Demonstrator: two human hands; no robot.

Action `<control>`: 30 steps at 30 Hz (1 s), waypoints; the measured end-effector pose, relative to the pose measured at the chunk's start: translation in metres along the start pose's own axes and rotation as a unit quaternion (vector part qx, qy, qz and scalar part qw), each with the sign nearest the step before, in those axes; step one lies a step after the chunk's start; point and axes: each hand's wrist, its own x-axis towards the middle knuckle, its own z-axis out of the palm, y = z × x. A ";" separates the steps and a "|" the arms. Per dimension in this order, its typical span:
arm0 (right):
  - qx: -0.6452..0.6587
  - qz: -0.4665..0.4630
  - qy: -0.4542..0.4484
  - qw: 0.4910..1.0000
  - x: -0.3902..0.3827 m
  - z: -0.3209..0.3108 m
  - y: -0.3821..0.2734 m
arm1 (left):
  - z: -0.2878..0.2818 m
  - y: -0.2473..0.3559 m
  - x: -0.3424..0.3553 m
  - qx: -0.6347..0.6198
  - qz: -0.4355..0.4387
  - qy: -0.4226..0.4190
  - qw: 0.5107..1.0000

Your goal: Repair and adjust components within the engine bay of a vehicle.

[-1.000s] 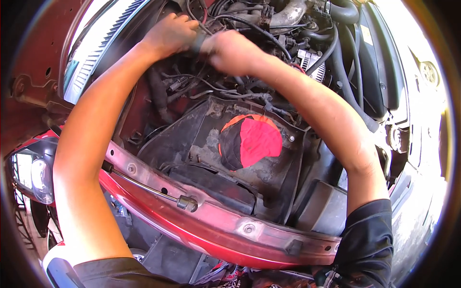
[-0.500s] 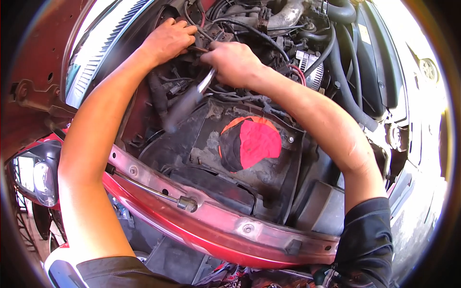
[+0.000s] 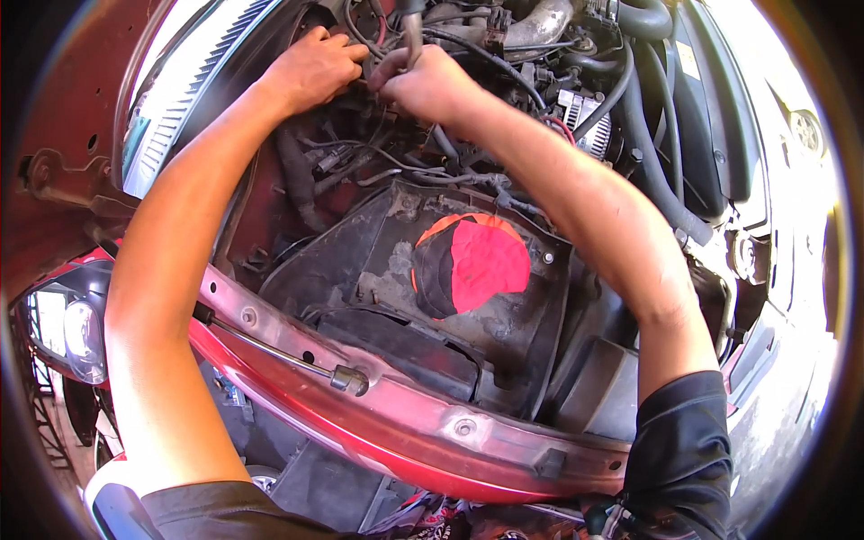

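Observation:
At the back left of the engine bay, my left hand (image 3: 319, 67) has its fingers bent down among dark hoses and parts. Whatever they close on is hidden beneath them. Just to its right, my right hand (image 3: 432, 85) is closed around the metal shaft of a dark-handled tool (image 3: 412, 38). The handle points up toward the top edge of the view, and its end is cut off there. Which kind of tool it is does not show clearly. A black hose (image 3: 486, 56) and thin cables run close behind the right hand.
A red, black and orange cloth item (image 3: 486, 265) lies on the dirty black tray (image 3: 382, 270) in front. The red front crossmember (image 3: 423, 418) crosses below my arms, with a metal prop rod (image 3: 279, 355) on it. A finned metal alternator (image 3: 585, 121) and thick hoses (image 3: 639, 135) stand right.
My right hand has turned the tool: its dark handle pointed down and toward me at the left, and now points up and away. The left hand stays nearly where it was.

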 end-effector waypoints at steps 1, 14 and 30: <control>-0.099 -0.093 -0.019 0.991 -0.001 -0.001 0.001 | 0.001 0.000 0.000 0.007 0.002 0.006 1.000; -0.421 -0.182 -0.021 0.888 -0.005 -0.006 -0.013 | 0.013 -0.005 0.000 0.005 0.007 0.101 0.995; -0.132 -0.111 0.068 0.983 0.010 -0.001 0.018 | -0.028 -0.034 -0.009 -0.108 -0.019 0.003 0.994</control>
